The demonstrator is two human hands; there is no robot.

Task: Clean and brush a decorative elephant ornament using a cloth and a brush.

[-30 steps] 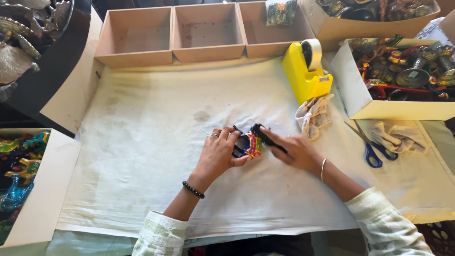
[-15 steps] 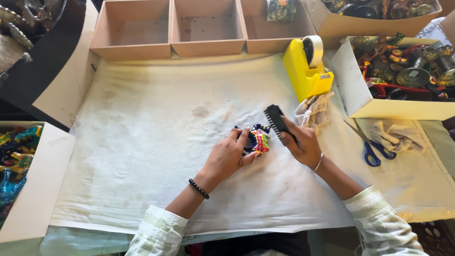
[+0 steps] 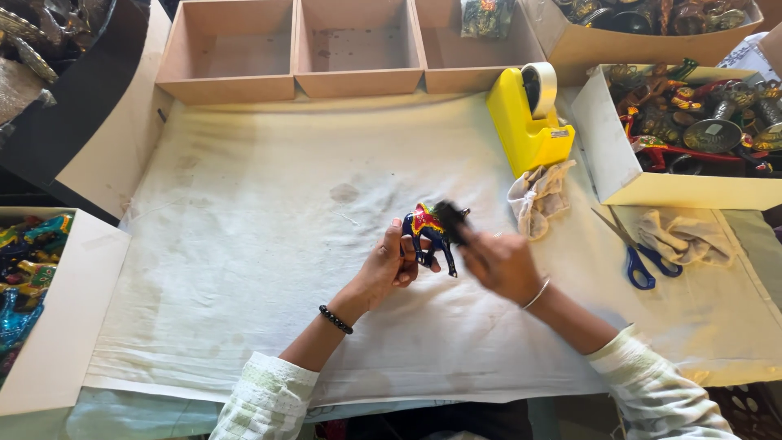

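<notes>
My left hand [image 3: 389, 267] holds a small painted animal figurine [image 3: 427, 231], dark blue with a red and yellow back, upright above the white cloth [image 3: 244, 244]. My right hand [image 3: 503, 262] is blurred by motion and grips a black brush [image 3: 450, 221] whose head lies against the figurine's right side. A beaded black bracelet sits on my left wrist, a thin bangle on my right.
A yellow tape dispenser [image 3: 529, 122] and a crumpled rag [image 3: 539, 195] lie right of the hands. Blue-handled scissors [image 3: 631, 253] rest farther right. Wooden compartments [image 3: 350, 49] line the far edge. Boxes of painted figurines stand at the right [image 3: 692, 130] and left [image 3: 32, 277].
The figurine has been turned upright in my left hand. My right hand has brought the brush down from above onto the figurine's side and is moving fast.
</notes>
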